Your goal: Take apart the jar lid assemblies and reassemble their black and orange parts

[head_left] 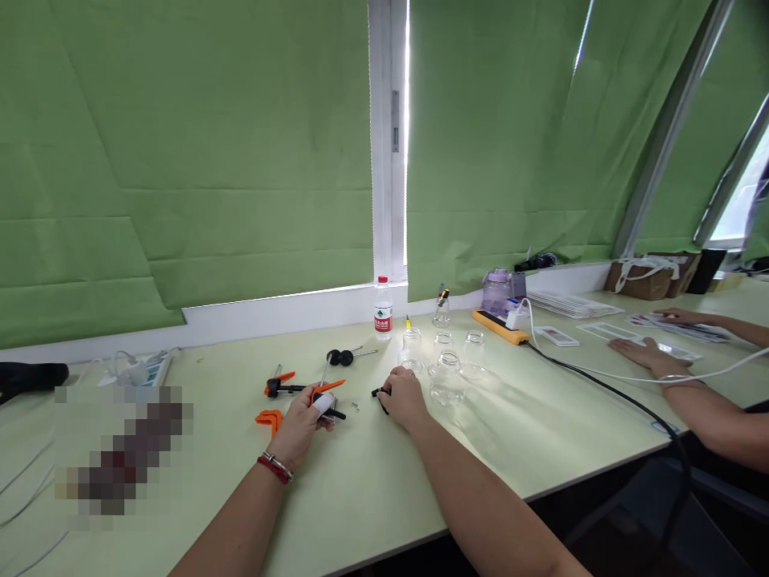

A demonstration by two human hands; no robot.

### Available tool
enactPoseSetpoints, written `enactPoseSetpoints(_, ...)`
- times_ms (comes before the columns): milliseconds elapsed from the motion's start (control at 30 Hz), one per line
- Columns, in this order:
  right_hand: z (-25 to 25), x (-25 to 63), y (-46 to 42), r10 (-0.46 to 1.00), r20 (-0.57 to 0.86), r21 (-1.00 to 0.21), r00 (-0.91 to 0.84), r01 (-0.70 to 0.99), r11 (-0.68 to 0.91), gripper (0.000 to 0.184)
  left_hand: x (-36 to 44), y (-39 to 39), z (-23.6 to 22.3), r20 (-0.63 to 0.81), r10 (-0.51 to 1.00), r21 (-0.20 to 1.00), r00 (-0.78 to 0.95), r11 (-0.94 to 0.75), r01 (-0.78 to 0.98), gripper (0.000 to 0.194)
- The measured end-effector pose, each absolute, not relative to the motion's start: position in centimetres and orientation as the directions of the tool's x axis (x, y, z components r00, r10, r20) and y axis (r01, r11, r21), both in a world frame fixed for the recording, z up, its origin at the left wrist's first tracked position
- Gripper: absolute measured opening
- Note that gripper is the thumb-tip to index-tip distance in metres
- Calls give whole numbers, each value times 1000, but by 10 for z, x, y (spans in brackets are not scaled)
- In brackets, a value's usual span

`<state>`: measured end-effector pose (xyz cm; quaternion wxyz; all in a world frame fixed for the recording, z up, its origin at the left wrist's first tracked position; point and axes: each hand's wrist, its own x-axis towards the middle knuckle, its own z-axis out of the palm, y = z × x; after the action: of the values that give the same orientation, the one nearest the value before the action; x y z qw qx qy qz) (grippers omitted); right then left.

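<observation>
My left hand [300,425], with a white wrap on its thumb, is closed round an orange-and-black clamp [329,388] with a metal rod. To the right, my right hand [404,397] rests low over the table, its fingers closed on a small black part [380,394] that is mostly hidden. Between the hands lie a few tiny metal screws [355,406]. Another orange-and-black clamp [281,386] lies left of my left hand, and an orange clamp piece [269,418] is just below it. Black round handles with metal shafts [340,357] lie farther back.
Several clear glass jars [448,383] stand right of my right hand. Behind are a water bottle [383,311], a jar of tools [442,311], a purple bottle [496,292] and an orange power strip [500,327] with a black cable. Another person's hands [640,357] handle papers at right.
</observation>
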<state>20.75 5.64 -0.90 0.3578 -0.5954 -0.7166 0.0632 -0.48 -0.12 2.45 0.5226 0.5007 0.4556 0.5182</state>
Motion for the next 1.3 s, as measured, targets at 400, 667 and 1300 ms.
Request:
enactPoseSetpoints(400, -7, 198, 48, 957, 279, -348, -86, 919, 184, 18, -9, 4, 18, 37, 999, 994, -15, -38, -106, 35)
enactPoseSetpoints(667, -4, 201, 48, 949, 306, -458, -72, 863, 213, 13, -7, 3, 21, 25, 997, 985, -67, -36, -169, 30)
enactPoseSetpoints(1300, -1, 181, 26, 750, 544, -548, -377, 518, 657, 4, -4, 2, 22, 50, 997, 970, -66, -64, -235, 30)
